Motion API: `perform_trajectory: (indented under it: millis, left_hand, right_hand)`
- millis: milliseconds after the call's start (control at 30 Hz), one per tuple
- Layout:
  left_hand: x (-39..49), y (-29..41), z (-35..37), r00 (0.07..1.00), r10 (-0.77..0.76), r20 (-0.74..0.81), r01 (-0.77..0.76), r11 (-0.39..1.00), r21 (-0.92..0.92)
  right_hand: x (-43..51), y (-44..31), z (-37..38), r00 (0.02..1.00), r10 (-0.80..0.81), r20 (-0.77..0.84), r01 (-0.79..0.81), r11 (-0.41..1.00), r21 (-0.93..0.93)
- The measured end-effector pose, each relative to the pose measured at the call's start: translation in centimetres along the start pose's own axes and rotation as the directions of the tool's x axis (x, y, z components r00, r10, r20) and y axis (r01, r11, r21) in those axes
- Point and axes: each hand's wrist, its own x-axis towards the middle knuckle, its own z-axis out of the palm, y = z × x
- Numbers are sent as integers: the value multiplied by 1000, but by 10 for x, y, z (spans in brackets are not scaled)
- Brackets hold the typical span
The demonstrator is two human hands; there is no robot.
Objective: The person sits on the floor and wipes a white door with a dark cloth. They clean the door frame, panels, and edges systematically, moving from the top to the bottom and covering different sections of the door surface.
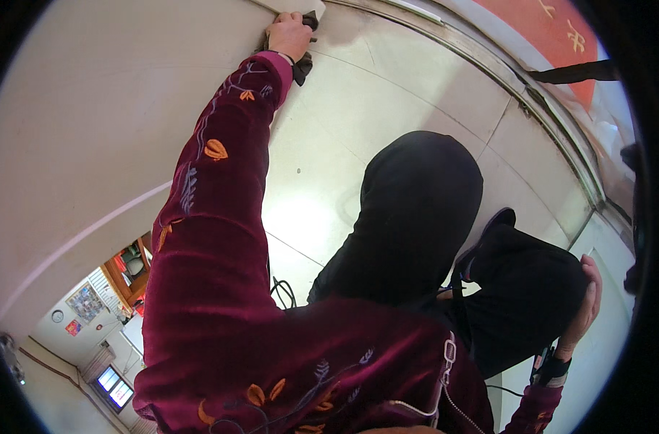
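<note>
My left hand [290,36] is stretched far forward, its fingers closed on a dark crumpled cloth [303,68]. The cloth lies against the low end of a large white panel [107,97], possibly a door, close to the tiled floor [329,130]. On the other side, my right hand [587,304] rests along the outside of my bent knee in black trousers [530,293]. It holds nothing that I can see, and its palm is hidden against the knee. Both arms wear maroon velvet sleeves with embroidery.
A metal threshold track [525,81] with grimy edges curves along the far side. Beyond it hang a red sheet [557,38] bearing writing and a black strap [573,72]. A pale panel [606,244] stands at right. Black cable [283,292] lies near my body; a wooden shelf [124,274] appears lower left.
</note>
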Motion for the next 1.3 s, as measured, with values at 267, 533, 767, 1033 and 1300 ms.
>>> perform_trajectory:
  millis: [267,533,767,1033,1300]
  left_hand:
    - [-20,12,16,968,4,250,-25,997,78]
    - [-142,18,46,883,28,468,-152,961,229]
    - [-253,9,45,819,-63,570,20,996,82]
    - [-240,-44,-9,984,-71,166,109,967,-232]
    - [-259,-122,-159,844,-444,-300,390,893,-226]
  right_hand:
    - [18,2,4,999,0,38,1,1000,-28]
    - [12,10,2,995,-90,49,91,996,-22]
    - [2,11,-1,989,-138,47,135,990,49]
    - [10,25,-1,981,-184,53,177,976,125]
    - [28,40,2,963,-256,88,248,964,95]
